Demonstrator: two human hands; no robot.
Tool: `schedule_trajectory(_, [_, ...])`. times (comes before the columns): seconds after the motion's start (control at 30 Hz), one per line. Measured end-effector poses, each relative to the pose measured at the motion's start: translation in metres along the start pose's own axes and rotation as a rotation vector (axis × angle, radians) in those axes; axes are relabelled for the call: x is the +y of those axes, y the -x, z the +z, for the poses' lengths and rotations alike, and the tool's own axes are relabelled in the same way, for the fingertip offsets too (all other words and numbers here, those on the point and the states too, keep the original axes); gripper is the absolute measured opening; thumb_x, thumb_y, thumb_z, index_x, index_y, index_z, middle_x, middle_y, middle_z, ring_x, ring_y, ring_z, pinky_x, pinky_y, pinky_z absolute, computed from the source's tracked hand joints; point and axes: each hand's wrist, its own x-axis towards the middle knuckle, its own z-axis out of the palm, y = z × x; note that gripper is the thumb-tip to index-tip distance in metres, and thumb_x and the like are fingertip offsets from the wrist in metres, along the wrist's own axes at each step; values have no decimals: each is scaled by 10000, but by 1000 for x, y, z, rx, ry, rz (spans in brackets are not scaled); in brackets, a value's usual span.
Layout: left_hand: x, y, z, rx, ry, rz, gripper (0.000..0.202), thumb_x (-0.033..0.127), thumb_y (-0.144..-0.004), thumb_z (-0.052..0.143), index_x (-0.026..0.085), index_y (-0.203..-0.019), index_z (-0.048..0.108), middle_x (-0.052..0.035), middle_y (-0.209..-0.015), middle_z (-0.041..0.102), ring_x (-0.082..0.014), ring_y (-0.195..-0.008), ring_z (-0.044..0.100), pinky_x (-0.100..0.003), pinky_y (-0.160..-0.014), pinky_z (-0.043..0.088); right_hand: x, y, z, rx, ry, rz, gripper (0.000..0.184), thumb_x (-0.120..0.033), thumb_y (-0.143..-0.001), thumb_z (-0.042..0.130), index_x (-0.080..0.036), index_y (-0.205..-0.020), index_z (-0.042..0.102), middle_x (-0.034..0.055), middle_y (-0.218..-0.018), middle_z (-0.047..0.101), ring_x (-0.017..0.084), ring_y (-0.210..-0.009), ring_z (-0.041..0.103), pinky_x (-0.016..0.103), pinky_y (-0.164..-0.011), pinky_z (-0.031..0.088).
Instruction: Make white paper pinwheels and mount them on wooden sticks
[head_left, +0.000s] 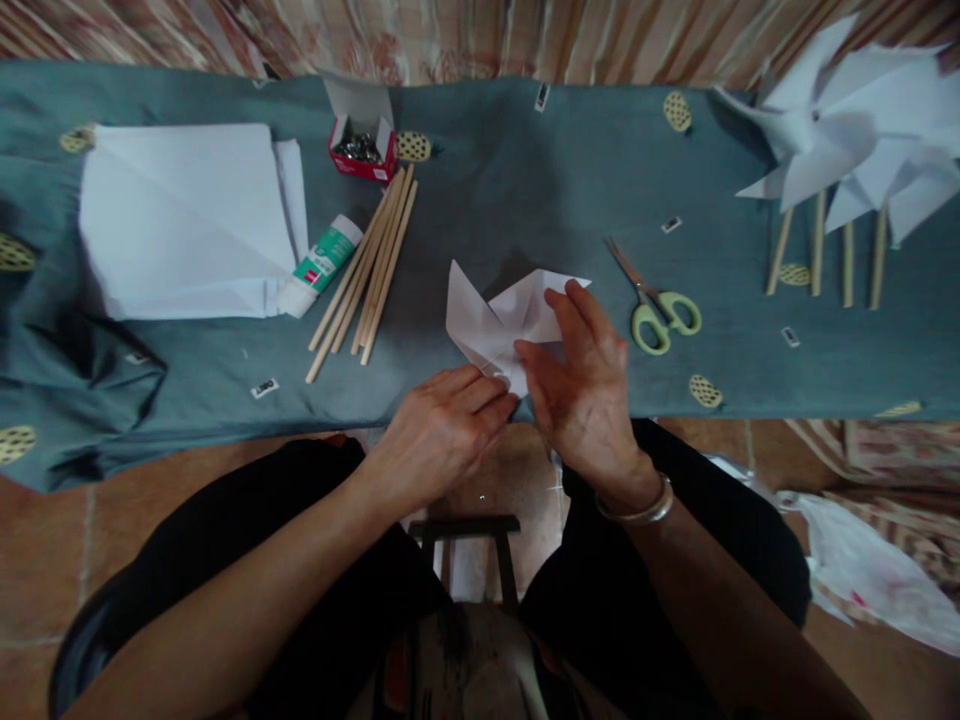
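Observation:
A white paper pinwheel (480,325) lies partly folded at the near edge of the cloth-covered table, its blades pointing up and outward. My left hand (450,425) pinches its lower corner, the fingers curled and pressed together. From the right, my right hand (589,390) grips the same pinwheel, with the thumb near its middle and the fingertips on the upper right blade. The lower part of the paper is hidden behind my fingers. Just right of that hand rest scissors (646,290) with light green handles, their blades pointing away from me.
Left of the pinwheel lie several wooden sticks (367,270), a glue stick (321,265) and a stack of white paper (187,215). Behind them stands an open red box (363,155) of small metal pieces. Finished pinwheels (817,130) on sticks lie at the far right.

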Motion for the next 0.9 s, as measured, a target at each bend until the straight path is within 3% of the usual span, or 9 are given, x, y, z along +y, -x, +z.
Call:
schedule_trajectory(0.27, [0,-1,1,-12,-5,-2,205,186,-949,496,123,-974,689,-88,-936,702,-209,-880,634,-339,-762,568,-5,3,1,-114,-62,70,313,-194,-984,388,-318,-1174,603,54,-1488,463,304,-1473,285,556,-1038,410])
schedule_trajectory(0.47, [0,-3,-1,-49,-4,-16,179,186,-935,523,125,-958,689,-83,-929,697,-209,-869,632,-335,-755,568,-5,9,12,-66,-49,74,302,-233,-1010,339,-250,-1206,569,125,-1500,444,302,-1486,262,567,-1059,393])
schedule_trajectory(0.63, [-1,-3,-1,-15,8,-17,215,185,-951,486,127,-967,693,-80,-914,696,-190,-845,632,-324,-764,569,-4,10,11,-86,-72,80,342,-210,-1003,352,-327,-1249,558,57,-1509,451,282,-1494,253,573,-1084,369])
schedule_trajectory(0.9, [-1,-4,0,-14,11,-14,180,183,-932,522,115,-942,689,-76,-891,692,-208,-830,628,-331,-740,567,-3,12,13,-75,-85,57,374,-214,-1010,326,-325,-1334,477,78,-1514,453,270,-1501,239,581,-1082,368])
